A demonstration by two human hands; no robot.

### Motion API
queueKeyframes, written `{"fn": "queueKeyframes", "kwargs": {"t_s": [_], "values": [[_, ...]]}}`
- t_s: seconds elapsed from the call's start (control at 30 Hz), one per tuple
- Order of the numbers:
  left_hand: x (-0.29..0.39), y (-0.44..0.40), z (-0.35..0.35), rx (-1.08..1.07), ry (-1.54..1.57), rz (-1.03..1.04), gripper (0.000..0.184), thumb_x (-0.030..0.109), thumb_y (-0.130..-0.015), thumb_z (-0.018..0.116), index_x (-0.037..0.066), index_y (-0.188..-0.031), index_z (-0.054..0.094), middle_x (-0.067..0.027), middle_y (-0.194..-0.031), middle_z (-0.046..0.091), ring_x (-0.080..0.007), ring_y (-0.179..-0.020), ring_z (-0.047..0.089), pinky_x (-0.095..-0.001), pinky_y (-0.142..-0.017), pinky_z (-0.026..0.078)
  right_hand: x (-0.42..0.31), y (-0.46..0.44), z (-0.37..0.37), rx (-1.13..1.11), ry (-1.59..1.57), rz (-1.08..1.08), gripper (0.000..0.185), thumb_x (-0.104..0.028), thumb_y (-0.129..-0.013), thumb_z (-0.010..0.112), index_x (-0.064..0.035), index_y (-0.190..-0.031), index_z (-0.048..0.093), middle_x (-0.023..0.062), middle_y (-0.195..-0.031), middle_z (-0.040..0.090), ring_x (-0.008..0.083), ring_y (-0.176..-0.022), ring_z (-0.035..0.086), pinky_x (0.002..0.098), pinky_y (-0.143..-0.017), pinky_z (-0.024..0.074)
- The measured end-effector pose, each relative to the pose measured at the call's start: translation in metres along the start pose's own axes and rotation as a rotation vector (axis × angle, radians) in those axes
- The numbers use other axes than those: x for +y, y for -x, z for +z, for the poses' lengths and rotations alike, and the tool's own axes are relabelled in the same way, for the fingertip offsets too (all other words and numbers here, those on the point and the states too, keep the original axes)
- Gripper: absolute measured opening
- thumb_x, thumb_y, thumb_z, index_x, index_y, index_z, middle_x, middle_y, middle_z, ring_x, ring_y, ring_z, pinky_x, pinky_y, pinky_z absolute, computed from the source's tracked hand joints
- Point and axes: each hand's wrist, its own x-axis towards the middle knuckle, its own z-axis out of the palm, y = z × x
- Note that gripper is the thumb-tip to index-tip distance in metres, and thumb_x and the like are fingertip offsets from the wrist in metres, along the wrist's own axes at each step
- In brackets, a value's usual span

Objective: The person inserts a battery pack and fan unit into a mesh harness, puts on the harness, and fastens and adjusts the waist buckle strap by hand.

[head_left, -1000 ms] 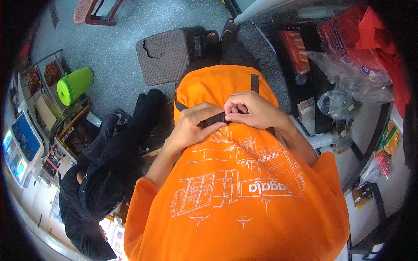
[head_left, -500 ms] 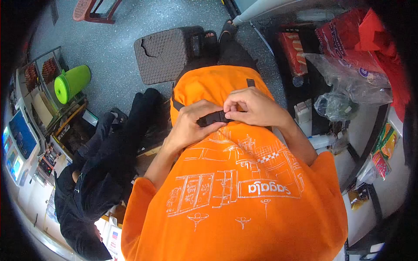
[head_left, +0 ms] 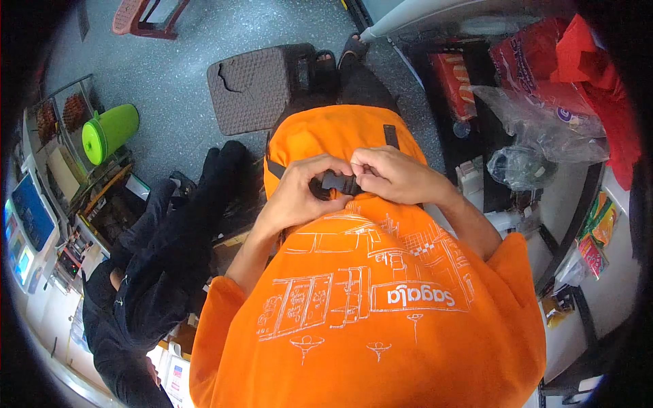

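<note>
A black plastic strap buckle (head_left: 335,182) sits at the waist, between my two hands. My left hand (head_left: 303,187) is curled round its left side, thumb below and fingers above. The fingers of my right hand (head_left: 391,173) are pinched at the buckle's right end; a strap there is mostly hidden by them. An orange bag (head_left: 320,129) with black straps rests on my lap just beyond the hands. Below them spreads my orange shirt (head_left: 367,326) with white line drawings and lettering.
A dark woven stool (head_left: 248,92) stands ahead on the speckled floor. At left are a person in black clothes (head_left: 153,299), a green lidded container (head_left: 109,132) and a screen device (head_left: 30,211). To the right, a shelf holds plastic bags (head_left: 537,122) and a red packet (head_left: 454,85).
My left fingers have parted from the buckle's face, so more of it shows. My right hand has closed further at its right end and shifted slightly.
</note>
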Motion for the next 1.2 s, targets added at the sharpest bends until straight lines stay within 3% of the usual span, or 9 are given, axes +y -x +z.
{"fn": "queueKeyframes", "kwargs": {"t_s": [0.1, 0.3, 0.63, 0.73, 0.83, 0.9, 1.1, 1.2], "values": [[0.000, -0.001, 0.000, 0.011, -0.026, 0.038, 0.032, 0.003, -0.071, 0.083, 0.002, -0.100, 0.070, -0.0066, -0.094, 0.071, -0.0111, -0.079, 0.067, -0.0249, -0.070, 0.053, 0.009, -0.001, -0.005, -0.057, -0.206, 0.062, 0.016, -0.015, -0.089, 0.065, -0.0009, -0.088, 0.059, 0.0090, -0.071, 0.061, 0.0178, -0.063, 0.058, 0.0355, -0.058, 0.0428], [-0.001, 0.003, 0.004, 0.110, -0.081, 0.066, 0.033, 0.007, -0.072, 0.085, 0.003, -0.101, 0.071, -0.0056, -0.087, 0.071, -0.0119, -0.072, 0.067, -0.0249, -0.065, 0.053, -0.002, 0.003, -0.009, -0.053, -0.215, 0.243, 0.015, -0.016, -0.089, 0.072, -0.0028, -0.089, 0.065, -0.0007, -0.072, 0.062, 0.0058, -0.063, 0.053, 0.0246, -0.058, 0.0422], [0.004, -0.004, -0.003, 0.005, -0.098, 0.087, 0.034, 0.007, -0.070, 0.087, 0.003, -0.100, 0.071, -0.0053, -0.088, 0.071, -0.0121, -0.075, 0.067, -0.0241, -0.067, 0.052, 0.000, 0.005, 0.001, -0.006, -0.136, 0.103, 0.018, -0.018, -0.092, 0.065, -0.0019, -0.089, 0.058, 0.0077, -0.070, 0.058, 0.0148, -0.063, 0.054, 0.0335, -0.058, 0.0420], [0.001, -0.007, -0.010, -0.078, -0.071, 0.141, 0.036, 0.009, -0.071, 0.087, 0.003, -0.104, 0.071, -0.0065, -0.087, 0.070, -0.0155, -0.073, 0.066, -0.0258, -0.065, 0.050, -0.007, 0.004, -0.003, -0.044, -0.177, 0.117, 0.017, -0.016, -0.092, 0.064, -0.0020, -0.087, 0.056, 0.0087, -0.070, 0.057, 0.0162, -0.063, 0.054, 0.0339, -0.059, 0.0419], [0.004, -0.004, -0.007, -0.107, 0.081, -0.052, 0.036, 0.008, -0.071, 0.087, 0.003, -0.103, 0.071, -0.0052, -0.086, 0.069, -0.0110, -0.072, 0.064, -0.0246, -0.064, 0.049, -0.012, 0.007, -0.004, -0.030, -0.174, 0.118, 0.016, -0.015, -0.092, 0.063, -0.0019, -0.087, 0.056, 0.0094, -0.070, 0.057, 0.0171, -0.063, 0.054, 0.0341, -0.059, 0.0418], [0.001, -0.006, -0.001, -0.071, 0.114, -0.023, 0.036, 0.009, -0.071, 0.087, 0.003, -0.102, 0.071, -0.0041, -0.085, 0.068, -0.0094, -0.073, 0.063, -0.0249, -0.065, 0.049, -0.011, 0.009, -0.003, 0.005, -0.156, 0.087, 0.015, -0.014, -0.092, 0.064, -0.0019, -0.087, 0.056, 0.0095, -0.070, 0.057, 0.0174, -0.063, 0.054, 0.0344, -0.059, 0.0422], [0.008, -0.010, -0.004, -0.082, -0.019, 0.042, 0.034, 0.011, -0.071, 0.086, 0.003, -0.100, 0.070, -0.0063, -0.084, 0.069, -0.0119, -0.075, 0.066, -0.0257, -0.070, 0.052, -0.017, 0.009, -0.004, 0.058, -0.095, 0.071, 0.015, -0.012, -0.091, 0.067, -0.0007, -0.087, 0.058, 0.0066, -0.071, 0.059, 0.0142, -0.064, 0.057, 0.0322, -0.059, 0.0458], [0.011, -0.008, -0.002, -0.053, -0.046, 0.030, 0.033, 0.013, -0.073, 0.084, 0.003, -0.100, 0.070, -0.0091, -0.083, 0.070, -0.0154, -0.075, 0.069, -0.0280, -0.070, 0.053, -0.003, 0.014, -0.002, 0.028, -0.318, 0.255, 0.014, -0.012, -0.090, 0.072, -0.0029, -0.093, 0.062, -0.0004, -0.075, 0.060, 0.0043, -0.067, 0.054, 0.0236, -0.058, 0.0437]]}}
